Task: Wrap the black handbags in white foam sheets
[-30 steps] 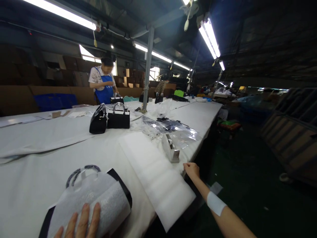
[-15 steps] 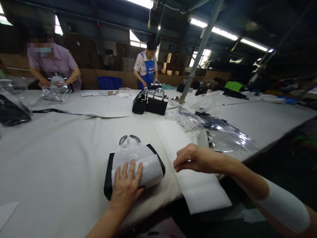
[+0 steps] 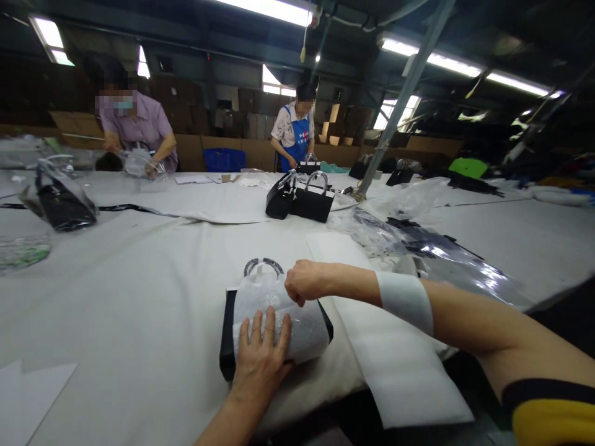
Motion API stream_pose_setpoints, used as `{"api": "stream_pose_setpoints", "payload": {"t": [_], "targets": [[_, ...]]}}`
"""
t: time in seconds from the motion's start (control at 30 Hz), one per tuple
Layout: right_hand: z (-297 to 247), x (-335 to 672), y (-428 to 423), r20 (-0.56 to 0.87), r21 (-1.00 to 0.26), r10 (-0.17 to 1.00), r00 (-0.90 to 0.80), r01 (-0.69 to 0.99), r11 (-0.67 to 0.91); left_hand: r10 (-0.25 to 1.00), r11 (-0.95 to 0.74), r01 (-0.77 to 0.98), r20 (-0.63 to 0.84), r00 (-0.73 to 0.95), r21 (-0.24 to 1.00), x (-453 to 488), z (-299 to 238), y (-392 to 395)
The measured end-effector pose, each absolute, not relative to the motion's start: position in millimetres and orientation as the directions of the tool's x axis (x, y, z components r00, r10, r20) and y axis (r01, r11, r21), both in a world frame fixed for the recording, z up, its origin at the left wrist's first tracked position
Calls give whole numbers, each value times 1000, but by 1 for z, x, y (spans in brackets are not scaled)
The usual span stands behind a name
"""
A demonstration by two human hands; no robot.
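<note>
A black handbag (image 3: pixel 227 337) lies on the table in front of me, its wrapped handles (image 3: pixel 263 265) pointing away. White foam sheet (image 3: pixel 304 334) covers most of its upward face. My left hand (image 3: pixel 263 350) lies flat on the foam with the fingers spread. Over the upper right part of the bag is my right hand (image 3: pixel 307 282), its fingers curled closed; whatever they may hold is hidden. A white wrap (image 3: pixel 404 300) goes round my right forearm.
A long white foam strip (image 3: pixel 390 359) lies right of the bag, overhanging the front edge. Beyond it are clear plastic bags (image 3: pixel 469 266). Black handbags (image 3: pixel 311 203) stand farther back near a metal post (image 3: pixel 395 111). Two people work across the table (image 3: pixel 139 279).
My right hand has moved left, from beside the bag to over its upper right part. My left hand stays flat on the foam. The whole view has shifted.
</note>
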State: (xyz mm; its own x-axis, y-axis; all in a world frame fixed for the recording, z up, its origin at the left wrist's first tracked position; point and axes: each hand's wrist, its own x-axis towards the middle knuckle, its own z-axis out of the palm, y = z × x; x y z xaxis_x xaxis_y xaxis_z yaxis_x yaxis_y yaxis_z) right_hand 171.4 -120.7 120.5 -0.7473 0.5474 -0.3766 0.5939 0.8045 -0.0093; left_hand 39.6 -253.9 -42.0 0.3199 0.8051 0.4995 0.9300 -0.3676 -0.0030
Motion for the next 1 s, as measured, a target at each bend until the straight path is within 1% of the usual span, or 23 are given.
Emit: {"api": "stream_pose_setpoints", "payload": {"t": [0.1, 0.23, 0.3, 0.33, 0.43, 0.5, 0.53, 0.57, 0.6, 0.63, 0.67, 0.7, 0.73, 0.8, 0.93, 1.0], "targets": [[107, 165, -111, -393, -3, 547, -739, 596, 803, 803, -373, 928, 494, 333, -18, 39, -41, -253], [93, 164, -100, -417, -13, 535, -735, 593, 805, 811, -359, 933, 494, 315, -5, 39, -39, -253], [89, 169, -94, -396, -24, 568, -721, 627, 779, 810, -364, 931, 496, 315, 4, 39, -39, -253], [88, 173, -90, -357, -38, 615, -703, 669, 742, 810, -365, 931, 496, 312, 12, 40, -39, -253], [86, 188, -82, -167, -127, 791, -589, 808, 575, 810, -368, 929, 499, 309, 22, 39, -39, -253], [85, 198, -86, -61, -173, 848, -527, 842, 511, 807, -369, 929, 506, 305, 27, 39, -39, -252], [83, 201, -92, -6, -244, 868, -496, 843, 480, 804, -369, 929, 512, 303, 31, 39, -40, -252], [80, 203, -101, 49, -364, 891, -452, 822, 438, 802, -369, 929, 518, 298, 36, 39, -41, -252], [77, 202, -111, 91, -526, 917, -388, 763, 375, 800, -369, 929, 524, 294, 42, 39, -42, -252], [72, 199, -123, 103, -694, 943, -315, 657, 296, 798, -369, 928, 528, 291, 46, 40, -43, -251], [67, 194, -134, 84, -827, 964, -254, 522, 209, 796, -369, 928, 531, 290, 46, 40, -43, -251], [60, 187, -144, 44, -908, 976, -215, 398, 129, 795, -369, 928, 531, 292, 43, 41, -44, -251], [53, 178, -153, 7, -943, 980, -200, 324, 73, 795, -370, 928, 530, 296, 37, 42, -44, -250], [37, 160, -162, -10, -959, 989, -147, 282, 32, 797, -372, 928, 517, 312, 15, 43, -43, -250], [11, 139, -157, 98, -944, 995, -8, 315, 95, 807, -399, 917, 466, 363, -24, 30, -39, -252], [2, 142, -151, 110, -953, 994, 8, 284, 103, 814, -404, 914, 441, 378, -38, 15, -37, -256]]}}
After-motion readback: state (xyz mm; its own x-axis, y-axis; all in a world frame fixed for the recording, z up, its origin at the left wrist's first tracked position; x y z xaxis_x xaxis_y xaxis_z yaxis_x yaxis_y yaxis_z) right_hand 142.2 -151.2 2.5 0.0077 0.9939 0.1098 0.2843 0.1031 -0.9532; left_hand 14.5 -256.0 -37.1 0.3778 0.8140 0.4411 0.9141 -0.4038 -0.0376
